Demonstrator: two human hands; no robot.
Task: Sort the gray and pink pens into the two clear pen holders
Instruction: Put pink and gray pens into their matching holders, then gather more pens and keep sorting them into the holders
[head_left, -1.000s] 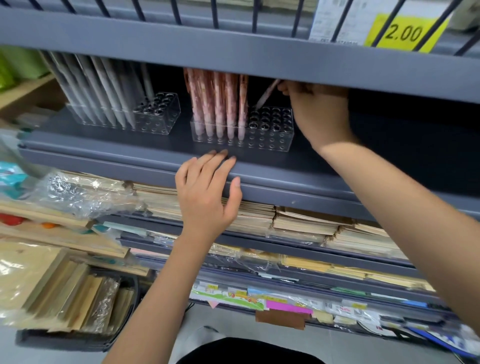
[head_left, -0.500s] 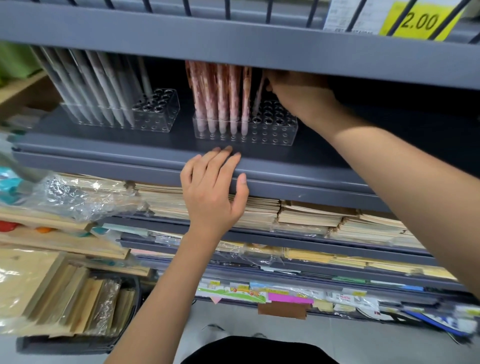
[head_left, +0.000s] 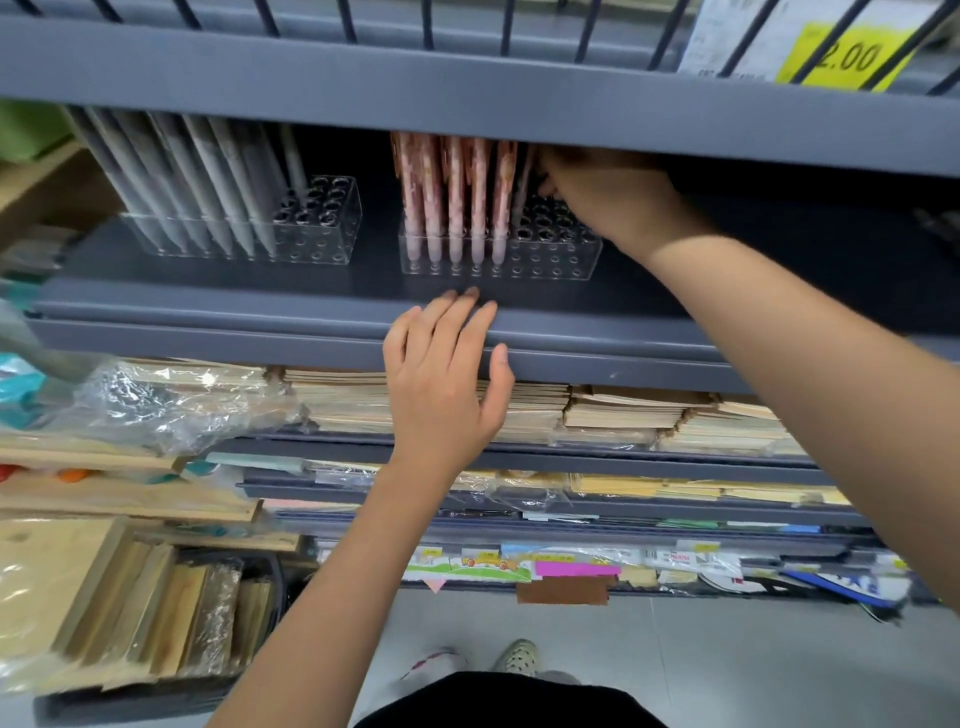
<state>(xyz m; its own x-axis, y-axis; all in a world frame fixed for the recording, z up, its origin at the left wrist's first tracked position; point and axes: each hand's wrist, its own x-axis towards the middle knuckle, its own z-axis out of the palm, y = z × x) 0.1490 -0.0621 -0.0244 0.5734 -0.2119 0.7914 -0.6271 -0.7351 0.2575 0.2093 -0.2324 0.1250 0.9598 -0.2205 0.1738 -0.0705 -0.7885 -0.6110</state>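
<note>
- Pink holder (head_left: 556, 254): pink pens (head_left: 454, 192) fill its left end; the other holes are vacant.
- Right hand (head_left: 608, 192), above those holes, is curled on a further pen (head_left: 523, 179), apparently pinching it; the grip is obscured.
- Left hand (head_left: 447, 374), below the holder, lies flat and wide on the shelf (head_left: 311, 296) lip.
- Gray pens (head_left: 208, 192) are racked in the gray holder (head_left: 322, 218), to its left.
- Judgement: nearly complete; this pen remains to be seated.

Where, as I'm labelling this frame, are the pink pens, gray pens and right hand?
pink pens (head_left: 456, 197), head view, a middle pen's barrel.
gray pens (head_left: 218, 176), head view, one pen's barrel.
right hand (head_left: 608, 192), head view, back of hand.
</note>
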